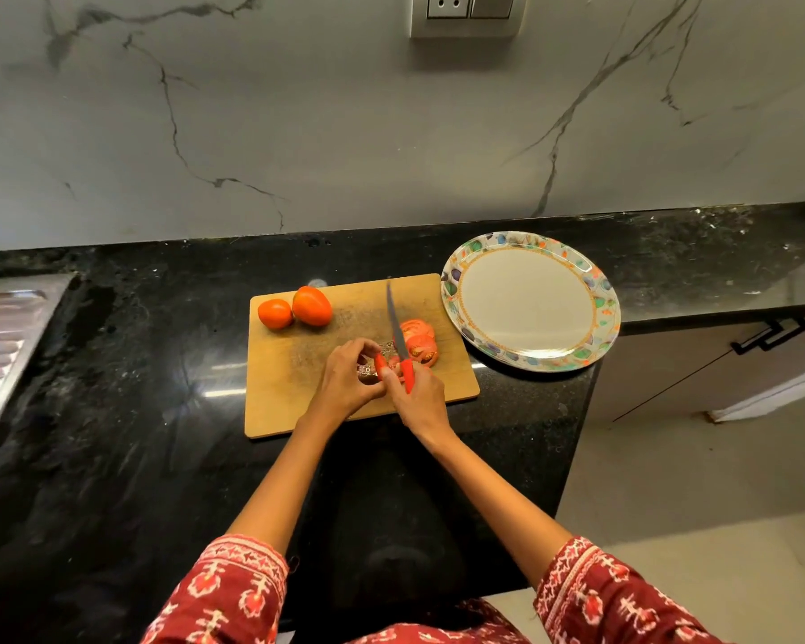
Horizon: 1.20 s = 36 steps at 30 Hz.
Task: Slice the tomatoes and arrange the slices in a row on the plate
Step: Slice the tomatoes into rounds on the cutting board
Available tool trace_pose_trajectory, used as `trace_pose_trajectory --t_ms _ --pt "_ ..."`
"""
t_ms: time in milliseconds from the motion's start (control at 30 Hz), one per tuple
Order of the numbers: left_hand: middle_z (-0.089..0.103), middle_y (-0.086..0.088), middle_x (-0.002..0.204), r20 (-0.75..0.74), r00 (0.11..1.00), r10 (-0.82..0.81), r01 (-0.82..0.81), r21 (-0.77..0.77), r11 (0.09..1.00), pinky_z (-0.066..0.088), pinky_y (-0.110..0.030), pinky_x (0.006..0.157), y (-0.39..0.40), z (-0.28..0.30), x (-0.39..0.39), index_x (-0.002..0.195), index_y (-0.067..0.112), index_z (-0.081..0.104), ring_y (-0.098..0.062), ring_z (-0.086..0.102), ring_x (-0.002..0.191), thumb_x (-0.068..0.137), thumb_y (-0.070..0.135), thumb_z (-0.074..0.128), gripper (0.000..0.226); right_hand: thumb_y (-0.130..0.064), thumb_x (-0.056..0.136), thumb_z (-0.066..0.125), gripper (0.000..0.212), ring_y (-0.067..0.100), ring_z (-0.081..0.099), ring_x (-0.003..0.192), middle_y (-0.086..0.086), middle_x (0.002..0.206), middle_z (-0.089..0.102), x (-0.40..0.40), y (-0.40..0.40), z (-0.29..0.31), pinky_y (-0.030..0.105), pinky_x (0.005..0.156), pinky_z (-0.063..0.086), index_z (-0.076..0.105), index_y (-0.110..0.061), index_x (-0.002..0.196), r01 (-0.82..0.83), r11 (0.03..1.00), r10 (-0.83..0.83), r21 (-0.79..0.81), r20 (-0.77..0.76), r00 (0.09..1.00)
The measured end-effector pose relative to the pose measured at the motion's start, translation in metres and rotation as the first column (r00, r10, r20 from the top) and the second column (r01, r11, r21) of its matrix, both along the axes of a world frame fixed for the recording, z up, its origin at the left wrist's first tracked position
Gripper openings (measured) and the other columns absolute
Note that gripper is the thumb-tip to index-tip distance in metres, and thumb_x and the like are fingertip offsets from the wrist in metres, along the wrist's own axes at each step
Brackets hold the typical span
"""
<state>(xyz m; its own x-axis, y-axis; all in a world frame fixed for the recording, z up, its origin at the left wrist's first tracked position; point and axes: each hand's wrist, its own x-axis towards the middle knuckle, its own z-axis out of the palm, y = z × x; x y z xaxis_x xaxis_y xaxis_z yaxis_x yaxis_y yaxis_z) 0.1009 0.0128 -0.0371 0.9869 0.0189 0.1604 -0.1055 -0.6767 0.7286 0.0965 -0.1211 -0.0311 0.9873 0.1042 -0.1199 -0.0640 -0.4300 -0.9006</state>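
Note:
A wooden cutting board (298, 402) lies on the black counter. Two whole tomatoes (275, 313) (312, 305) sit at its far left corner. My left hand (347, 376) pinches the small remaining tomato end piece (381, 364) near the board's middle. My right hand (419, 395) grips a red-handled knife (396, 332), its blade pointing away from me just right of that piece. Several cut tomato slices (419, 341) lie overlapped to the right of the blade. A round plate (451, 290) with a coloured patterned rim stands right of the board, with nothing on it.
A steel sink drainboard (5, 337) is at the far left. The counter ends right of the plate, with a cabinet drawer and black handle (770, 336) below. A marble wall with a socket (465, 11) rises behind.

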Motion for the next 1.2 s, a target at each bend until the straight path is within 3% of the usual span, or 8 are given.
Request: trace_pose_trajectory --t_ms 167,367,500,700,833,900,1000,1200 --pt "0.062 -0.003 0.091 -0.011 1.0 -0.028 0.029 0.064 0.998 0.045 -0.032 0.074 0.0 -0.003 0.005 0.094 0.012 0.06 -0.02 0.055 0.084 0.062 0.037 0.072 0.042 -0.021 0.084 0.066 0.017 0.019 0.058 0.072 0.009 0.075 0.063 0.002 -0.002 0.005 0.032 0.067 0.045 0.063 -0.006 0.079 0.01 1.0 -0.01 0.018 0.033 0.999" --pt "0.061 -0.005 0.09 -0.008 0.999 -0.036 0.036 0.157 0.987 0.04 -0.028 0.072 -0.001 -0.005 0.012 0.091 0.011 0.06 -0.021 0.052 0.084 0.061 0.02 0.081 0.038 -0.016 0.086 0.062 0.009 0.015 0.058 0.069 0.001 0.071 0.062 0.009 -0.001 0.001 0.028 0.066 0.047 0.064 -0.01 0.08 0.058 0.996 -0.057 0.063 -0.011 0.998" --pt "0.063 -0.006 0.099 -0.024 0.999 -0.028 0.03 0.065 0.997 0.043 -0.03 0.082 -0.005 -0.009 0.011 0.1 0.011 0.061 -0.02 0.056 0.093 0.062 0.027 0.076 0.044 -0.018 0.086 0.06 0.015 0.014 0.049 0.054 -0.002 0.06 0.054 0.016 -0.005 -0.007 0.03 0.052 0.04 0.062 -0.014 0.071 0.128 0.977 -0.103 0.172 -0.146 0.984" --pt "0.065 -0.01 0.106 -0.011 1.0 -0.011 0.011 -0.033 0.999 0.047 -0.026 0.083 -0.009 -0.011 0.005 0.112 0.006 0.061 -0.019 0.061 0.094 0.064 0.011 0.082 0.052 -0.015 0.088 0.059 0.023 0.008 0.047 0.05 -0.004 0.059 0.053 0.018 -0.011 -0.01 0.021 0.048 0.035 0.059 -0.022 0.065 0.161 0.96 -0.114 0.231 -0.206 0.972" --pt "0.066 -0.011 0.105 -0.01 1.0 0.023 -0.023 -0.044 0.999 0.045 -0.024 0.083 -0.012 -0.007 0.007 0.11 0.006 0.064 -0.021 0.061 0.094 0.065 0.008 0.081 0.047 -0.032 0.089 0.057 0.02 0.009 0.05 0.056 0.004 0.075 0.059 0.02 -0.011 -0.01 0.019 0.047 0.036 0.062 -0.014 0.096 0.143 0.962 -0.098 0.234 -0.193 0.976" --pt "0.067 -0.01 0.105 -0.022 0.998 0.055 -0.056 -0.065 0.996 0.046 -0.024 0.084 -0.011 -0.006 0.009 0.109 0.007 0.065 -0.018 0.061 0.094 0.063 0.01 0.083 0.049 -0.042 0.093 0.049 0.033 0.004 0.049 0.051 0.0 0.077 0.058 0.014 -0.014 -0.006 0.018 0.044 0.036 0.053 -0.015 0.111 0.114 0.971 -0.078 0.21 -0.171 0.982" --pt "0.067 -0.009 0.104 -0.06 0.995 0.08 -0.083 -0.058 0.995 0.044 -0.022 0.082 -0.006 -0.004 0.01 0.106 0.009 0.067 -0.015 0.058 0.091 0.061 0.014 0.085 0.049 -0.029 0.102 0.033 0.023 0.005 0.039 0.034 0.001 0.057 0.044 -0.004 -0.021 -0.008 0.023 0.037 0.032 0.045 -0.012 0.091 0.013 0.988 0.004 0.155 -0.111 0.994" --pt "0.068 -0.008 0.099 -0.162 0.981 0.108 -0.121 -0.075 0.99 0.053 -0.034 0.079 -0.003 -0.003 0.008 0.106 0.011 0.068 -0.019 0.063 0.087 0.063 0.018 0.084 0.047 -0.025 0.102 0.032 0.025 0.015 0.039 0.044 0.0 0.056 0.042 -0.023 -0.016 -0.022 0.037 0.05 0.034 0.036 -0.025 0.077 -0.103 0.993 0.099 -0.063 -0.059 0.993"
